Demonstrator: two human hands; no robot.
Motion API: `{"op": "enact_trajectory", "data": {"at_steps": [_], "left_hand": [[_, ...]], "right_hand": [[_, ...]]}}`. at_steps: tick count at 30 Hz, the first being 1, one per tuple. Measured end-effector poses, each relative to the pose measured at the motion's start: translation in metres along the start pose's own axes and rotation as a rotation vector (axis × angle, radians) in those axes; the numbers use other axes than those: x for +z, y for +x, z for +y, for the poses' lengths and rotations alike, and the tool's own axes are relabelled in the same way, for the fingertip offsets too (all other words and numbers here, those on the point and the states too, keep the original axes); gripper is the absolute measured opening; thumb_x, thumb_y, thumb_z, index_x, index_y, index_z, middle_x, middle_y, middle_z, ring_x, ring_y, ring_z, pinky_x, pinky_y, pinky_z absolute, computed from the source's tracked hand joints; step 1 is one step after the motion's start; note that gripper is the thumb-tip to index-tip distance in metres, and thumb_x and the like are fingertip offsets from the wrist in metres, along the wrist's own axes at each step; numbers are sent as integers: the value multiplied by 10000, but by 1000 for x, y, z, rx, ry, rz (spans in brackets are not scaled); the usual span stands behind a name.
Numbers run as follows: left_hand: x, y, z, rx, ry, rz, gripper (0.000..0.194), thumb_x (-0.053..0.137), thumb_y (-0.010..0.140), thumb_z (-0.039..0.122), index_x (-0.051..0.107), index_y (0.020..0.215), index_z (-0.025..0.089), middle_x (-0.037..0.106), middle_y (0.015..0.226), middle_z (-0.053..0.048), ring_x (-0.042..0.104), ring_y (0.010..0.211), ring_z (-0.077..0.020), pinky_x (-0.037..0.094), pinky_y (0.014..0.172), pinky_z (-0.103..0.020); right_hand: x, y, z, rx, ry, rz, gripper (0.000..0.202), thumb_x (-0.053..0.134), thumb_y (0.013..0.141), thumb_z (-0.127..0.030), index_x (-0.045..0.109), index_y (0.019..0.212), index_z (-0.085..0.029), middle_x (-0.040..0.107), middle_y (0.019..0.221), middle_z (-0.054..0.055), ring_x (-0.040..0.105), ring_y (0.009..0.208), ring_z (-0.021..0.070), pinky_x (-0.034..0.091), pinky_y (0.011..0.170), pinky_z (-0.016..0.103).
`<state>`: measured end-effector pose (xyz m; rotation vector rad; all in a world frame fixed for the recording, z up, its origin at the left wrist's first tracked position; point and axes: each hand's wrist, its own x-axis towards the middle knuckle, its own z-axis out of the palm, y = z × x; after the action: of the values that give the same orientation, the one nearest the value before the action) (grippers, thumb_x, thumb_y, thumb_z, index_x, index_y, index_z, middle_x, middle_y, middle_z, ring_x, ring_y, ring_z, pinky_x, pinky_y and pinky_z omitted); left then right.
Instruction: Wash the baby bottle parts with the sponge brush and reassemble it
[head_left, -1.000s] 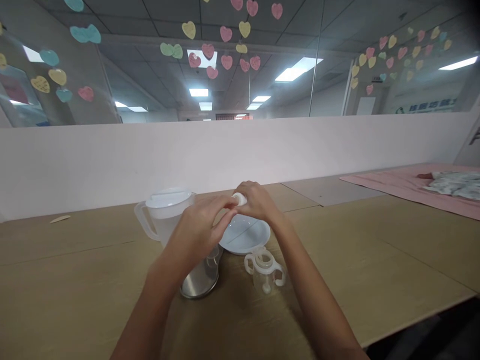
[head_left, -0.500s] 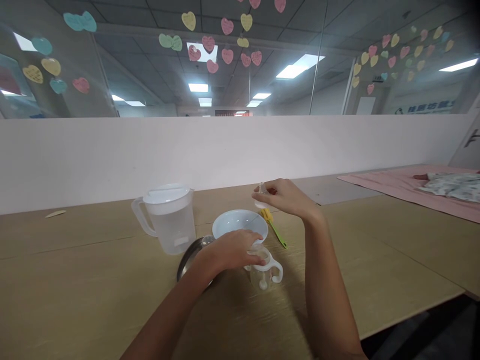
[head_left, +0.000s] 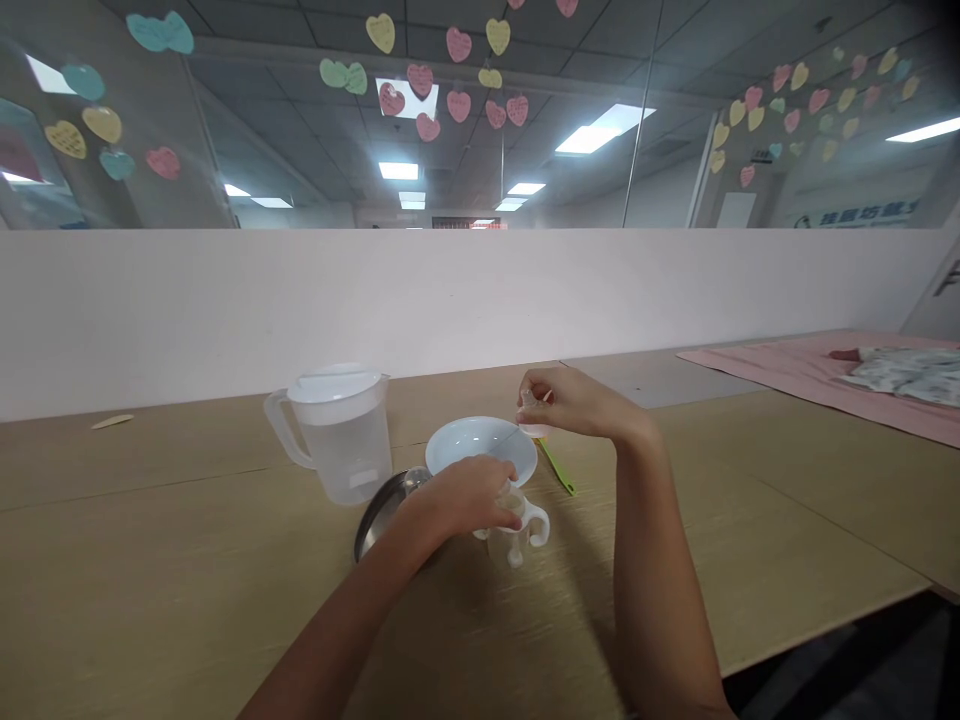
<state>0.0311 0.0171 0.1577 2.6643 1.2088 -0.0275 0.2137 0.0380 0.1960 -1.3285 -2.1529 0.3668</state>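
Observation:
My left hand [head_left: 480,492] is closed around the neck of a clear baby bottle [head_left: 512,540] with white side handles, close above the table. Inside the bottle a white weighted straw end shows. My right hand [head_left: 568,402] pinches a clear bottle nipple with a white collar [head_left: 532,418], raised above and to the right of the bottle. Behind my left hand stands a white bowl [head_left: 469,432]. A steel dish [head_left: 373,522] lies partly hidden under my left forearm, with a clear rounded piece [head_left: 415,479] at its rim.
A lidded translucent pitcher [head_left: 349,445] stands left of the bowl. The green handle of a brush [head_left: 556,467] lies right of the bowl. A pink cloth [head_left: 795,372] with a patterned fabric item [head_left: 907,373] covers the far right. A low white wall [head_left: 450,300] runs behind the table.
My right hand has lowered slightly and shifted right with the nipple, now covering the brush's yellow head. My left hand has drawn the bottle slightly left and up in the view.

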Motion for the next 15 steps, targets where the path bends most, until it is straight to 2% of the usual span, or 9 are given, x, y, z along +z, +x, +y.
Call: {"op": "enact_trajectory", "data": {"at_steps": [2,6,11,15], "left_hand": [[-1,-1,-1,-61,23,9,363,571,713,405,598,993,176,656,933,-61,611,805,-222,401,577,-271],[1,-2,-7,-158,22,41,465,579,694,369,569,1114,171,652,1011,-91,609,872,-242,420,615,-277],[-6,-10,-18,-115,-43,56,610,607,658,431,517,1208,184,638,1054,-81,598,916,-242,433,658,-270],[-15,-19,-27,-120,-109,29,560,613,663,392,520,1192,231,622,1082,-44,590,921,-212,430,658,-249]], "right_hand": [[0,-1,-1,-13,-5,2,97,575,675,-250,506,691,-184,560,739,2,498,660,133,342,540,231],[-1,-1,-2,-27,-38,19,68,570,672,-241,544,694,-182,564,774,14,506,692,143,358,559,237],[-1,0,-1,-18,-97,60,83,586,654,-237,589,712,-177,570,852,39,519,735,159,377,583,245],[-2,-1,-1,-9,-68,31,85,594,650,-220,601,723,-177,598,826,26,539,753,161,396,618,244]]}}
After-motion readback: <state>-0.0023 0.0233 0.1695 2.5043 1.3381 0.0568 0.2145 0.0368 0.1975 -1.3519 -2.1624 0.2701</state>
